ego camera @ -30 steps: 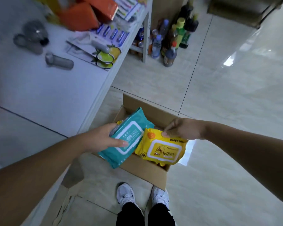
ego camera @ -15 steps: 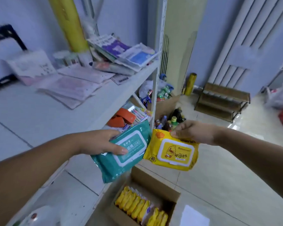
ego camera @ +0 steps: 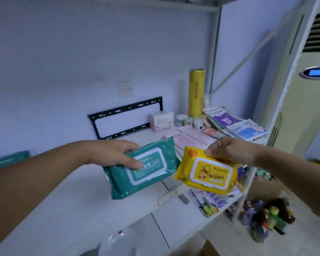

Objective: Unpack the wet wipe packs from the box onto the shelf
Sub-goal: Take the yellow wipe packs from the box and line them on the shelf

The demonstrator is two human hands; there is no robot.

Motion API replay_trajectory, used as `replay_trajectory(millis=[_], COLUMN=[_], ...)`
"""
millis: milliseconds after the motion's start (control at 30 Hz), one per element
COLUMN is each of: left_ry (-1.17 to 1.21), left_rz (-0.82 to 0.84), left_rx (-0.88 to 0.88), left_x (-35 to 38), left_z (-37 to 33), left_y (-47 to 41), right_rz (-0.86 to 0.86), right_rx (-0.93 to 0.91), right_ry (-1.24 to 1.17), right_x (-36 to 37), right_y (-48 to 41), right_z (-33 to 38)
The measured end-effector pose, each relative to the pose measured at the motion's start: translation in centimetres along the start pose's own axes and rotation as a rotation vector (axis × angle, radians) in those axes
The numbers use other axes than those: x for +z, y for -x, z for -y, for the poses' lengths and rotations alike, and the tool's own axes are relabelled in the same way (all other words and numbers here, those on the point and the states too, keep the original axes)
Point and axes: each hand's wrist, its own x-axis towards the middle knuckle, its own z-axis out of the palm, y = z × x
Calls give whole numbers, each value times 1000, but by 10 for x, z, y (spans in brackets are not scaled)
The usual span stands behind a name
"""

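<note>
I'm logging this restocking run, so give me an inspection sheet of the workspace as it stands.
Surface: white shelf, bare in the near part.
Job's things: teal wipe pack and yellow wipe pack, both held above the shelf.
Clutter: tissue pack, yellow film roll, leaflets at the back.
Grippers: left hand grips teal pack; right hand pinches yellow pack.
Cables: nothing seen.
Surroundings: bottles on floor, air conditioner.

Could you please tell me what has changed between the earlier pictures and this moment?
Both packs have been lifted out of the box and carried up over the white shelf. A second ago they were just above the box on the floor; now the box is almost out of view. Unchanged: the left hand keeps its grip on the teal pack, the right hand on the yellow pack, and neither is set down yet.
</note>
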Motion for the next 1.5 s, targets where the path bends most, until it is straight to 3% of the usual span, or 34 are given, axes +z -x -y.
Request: replay_trajectory(millis=[267, 567, 833, 1167, 1500], left_ry=[-14, -192, -173, -197, -137], left_rz=[-211, -215, -205, -145, -256], left_rx=[-175, -330, -386, -475, -538], left_x=[-21, -31, -52, -71, -78], left_z=[121, 270, 369, 420, 463], left_y=[150, 222, 230, 177, 158], right_rz=[164, 200, 180, 276, 344], right_rx=[-152, -132, -119, -168, -201], right_ry=[235, 328, 481, 594, 606], right_x=[93, 207, 277, 294, 304], right_y=[-69, -136, -184, -272, -361], right_z=[120, 187, 210, 206, 197])
